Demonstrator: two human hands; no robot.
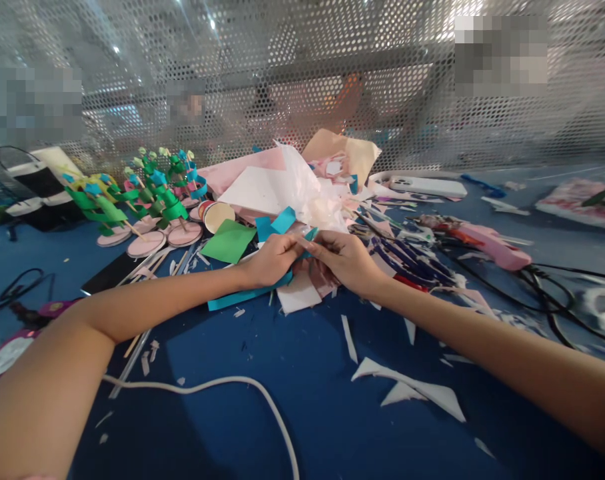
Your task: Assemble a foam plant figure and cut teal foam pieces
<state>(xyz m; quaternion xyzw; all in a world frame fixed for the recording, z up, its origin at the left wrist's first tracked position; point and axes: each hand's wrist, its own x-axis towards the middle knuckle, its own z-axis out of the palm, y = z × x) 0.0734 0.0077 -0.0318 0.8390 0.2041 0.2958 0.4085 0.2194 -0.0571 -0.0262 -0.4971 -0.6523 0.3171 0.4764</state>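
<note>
My left hand [272, 259] and my right hand [346, 261] meet over the scrap pile, fingertips pinched together. Between them is a small folded piece of teal paper [311, 235], mostly hidden by the fingers. A longer teal paper strip [227, 301] lies below my left hand. Just behind that hand are teal paper squares [284, 220] and a green paper sheet [230, 241]. White and pink paper scraps [299, 293] lie underneath both hands.
Paper flowers [157, 193] on round pink bases [184, 233] stand at left. A pink glue gun [497, 245] with black cords lies right, near a white phone [430, 187]. A white cable [222, 381] crosses the front. Behind rises a perforated metal panel [292, 60].
</note>
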